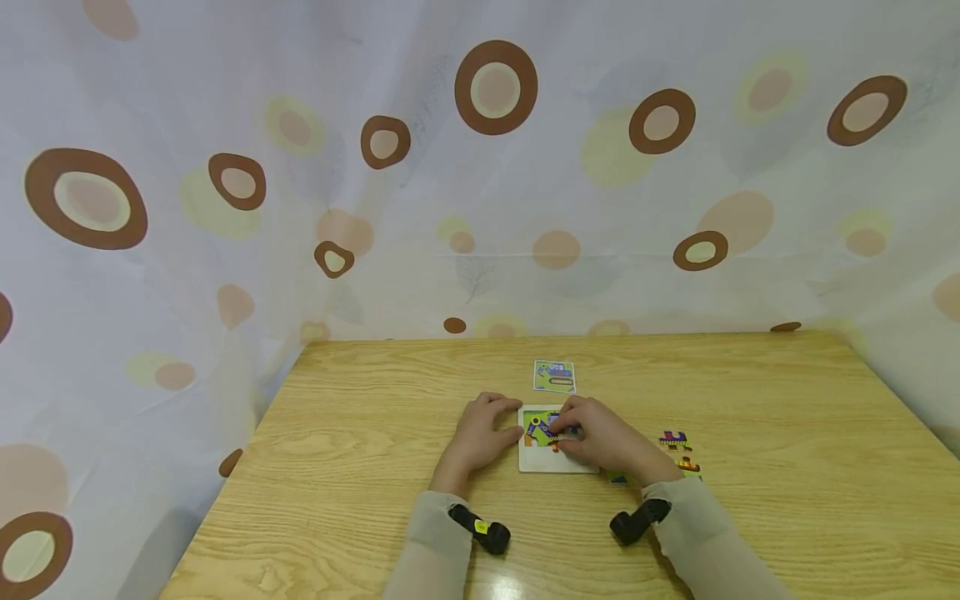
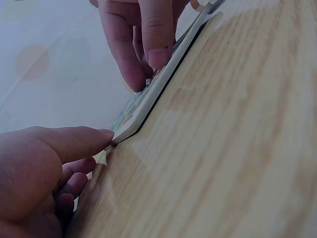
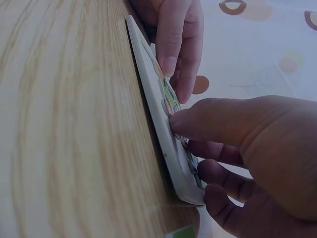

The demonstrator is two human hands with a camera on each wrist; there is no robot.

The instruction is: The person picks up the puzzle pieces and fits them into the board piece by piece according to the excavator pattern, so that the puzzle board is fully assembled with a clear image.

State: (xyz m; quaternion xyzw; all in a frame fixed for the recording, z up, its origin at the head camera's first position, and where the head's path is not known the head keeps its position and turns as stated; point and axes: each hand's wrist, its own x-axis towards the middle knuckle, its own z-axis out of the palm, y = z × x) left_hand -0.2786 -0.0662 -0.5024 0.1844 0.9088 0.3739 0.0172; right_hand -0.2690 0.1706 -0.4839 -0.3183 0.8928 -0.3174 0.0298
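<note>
A white-framed puzzle board lies on the table, partly filled with joined pieces showing a green, blue and yellow picture. Along its left edge, my left hand rests with thumb and index finger spread apart, the thumb touching the frame. Over the board's right half, my right hand bends its thumb and fingers around a puzzle piece, mostly hidden beneath them. In the left wrist view, the right fingertips reach down onto the board's picture surface.
A small picture card lies behind the board. Right of my right hand are a loose purple puzzle piece and an orange-yellow one. Another green piece shows beneath the right wrist. A patterned curtain hangs behind the wooden table.
</note>
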